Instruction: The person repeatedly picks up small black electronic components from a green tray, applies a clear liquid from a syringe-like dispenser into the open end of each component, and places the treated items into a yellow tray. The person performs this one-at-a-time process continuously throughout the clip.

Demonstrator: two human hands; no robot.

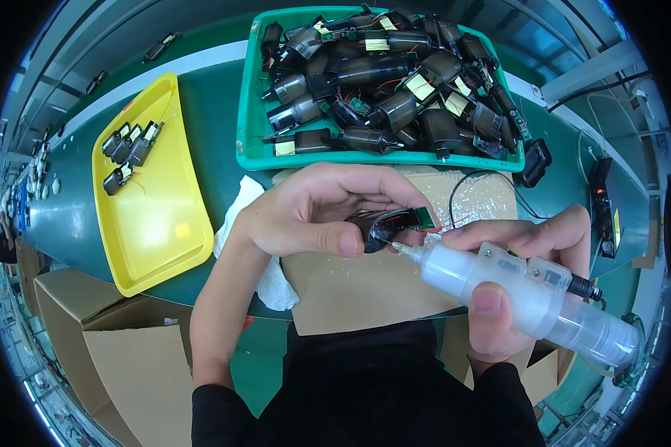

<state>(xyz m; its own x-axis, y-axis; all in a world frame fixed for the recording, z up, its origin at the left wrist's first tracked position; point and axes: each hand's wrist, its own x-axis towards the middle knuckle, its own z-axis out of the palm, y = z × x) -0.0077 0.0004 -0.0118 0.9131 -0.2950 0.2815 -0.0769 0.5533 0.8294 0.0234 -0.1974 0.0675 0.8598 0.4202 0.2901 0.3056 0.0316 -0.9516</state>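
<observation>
In my left hand (313,212) is a dark, glossy plastic housing (376,232), pinched between thumb and fingers. A small green circuit board and thin red wires stick out of its right end. My right hand (525,261) is wrapped round a glue dispensing syringe (518,290) with a clear barrel and whitish contents. Its narrow tip points left and meets or nearly meets the lower edge of the housing. Both hands are above a cardboard sheet (350,298) spotted with pale drops near its far part.
A green bin (244,141) heaped with similar dark housings stands beyond my hands. On the left lies a yellow tray (153,246) with several such parts. A crumpled white cloth (276,287) is beside the cardboard. A black controller box (604,205) and cables sit at right; an open carton (138,357) is lower left.
</observation>
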